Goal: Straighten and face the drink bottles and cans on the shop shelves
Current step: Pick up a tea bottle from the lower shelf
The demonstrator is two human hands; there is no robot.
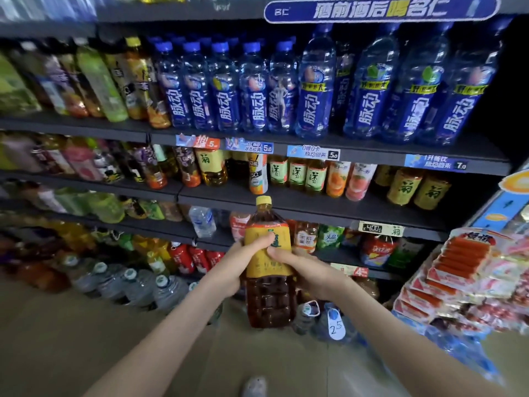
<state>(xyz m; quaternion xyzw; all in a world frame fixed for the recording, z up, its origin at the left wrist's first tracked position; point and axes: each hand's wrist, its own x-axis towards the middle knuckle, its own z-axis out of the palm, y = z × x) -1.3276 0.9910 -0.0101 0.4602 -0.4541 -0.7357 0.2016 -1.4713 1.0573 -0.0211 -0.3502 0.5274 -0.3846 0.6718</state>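
Both hands grasp one large tea bottle [269,267] upright in the air before the shelves [315,204]. The left hand [237,267] curls round its yellow label from the left; the right hand [303,275] wraps it from the right, thumbs nearly touching across the label.

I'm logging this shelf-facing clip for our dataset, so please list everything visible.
tea bottle: one, dark brown with yellow label and cap, held before the shelves
blue drink bottles: many, blue, top shelf
yellow-label tea bottles: at least two, amber, second shelf right
mixed drink bottles: many, assorted colours, blurred, left shelves
price tags: several, mostly blue, shelf edges
banner: one, blue, above top shelf
water jugs: several, clear, floor left
sausage packs: many, red-orange, rack at right
shoe: one, pale, bottom edge
left hand: one, grips tea bottle's left side
right hand: one, grips its right side
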